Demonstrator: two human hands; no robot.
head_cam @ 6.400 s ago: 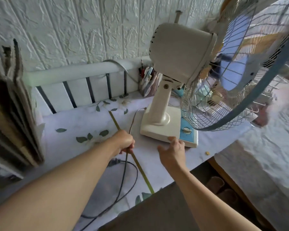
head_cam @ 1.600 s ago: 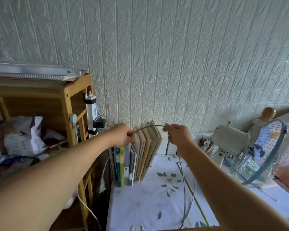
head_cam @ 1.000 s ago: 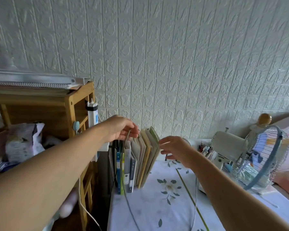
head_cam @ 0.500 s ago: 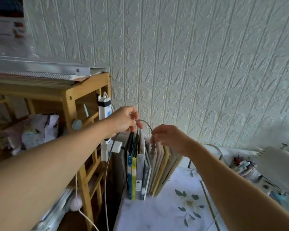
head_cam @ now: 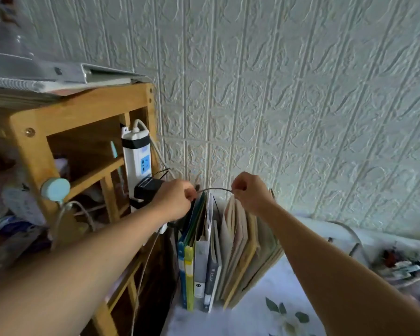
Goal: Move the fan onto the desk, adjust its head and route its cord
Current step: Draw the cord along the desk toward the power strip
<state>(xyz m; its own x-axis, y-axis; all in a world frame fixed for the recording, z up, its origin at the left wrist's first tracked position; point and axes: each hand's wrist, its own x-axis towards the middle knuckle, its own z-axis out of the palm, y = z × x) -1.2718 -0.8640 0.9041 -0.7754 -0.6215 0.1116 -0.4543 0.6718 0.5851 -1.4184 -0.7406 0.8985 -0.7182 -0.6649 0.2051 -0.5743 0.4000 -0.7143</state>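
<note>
A thin grey cord (head_cam: 215,189) arcs above the upright books (head_cam: 218,253) at the desk's left end. My left hand (head_cam: 176,202) pinches one end of the arc, close to the white power strip (head_cam: 137,161) strapped to the wooden shelf. My right hand (head_cam: 251,192) pinches the other end, just over the book tops. The cord's plug is hidden from view. The fan is out of view. The desk (head_cam: 252,318) with its leaf-print cover shows at the bottom.
A wooden shelf unit (head_cam: 66,132) stands left of the desk, with a black adapter (head_cam: 147,189) plugged into the strip and white cables hanging down. A white rail (head_cam: 374,236) and a pen holder (head_cam: 403,265) sit at the right. The textured wall is close behind.
The view has moved closer to the shelf and books, and the fan has left the frame. My hands have spread apart, so the cord now spans the book tops.
</note>
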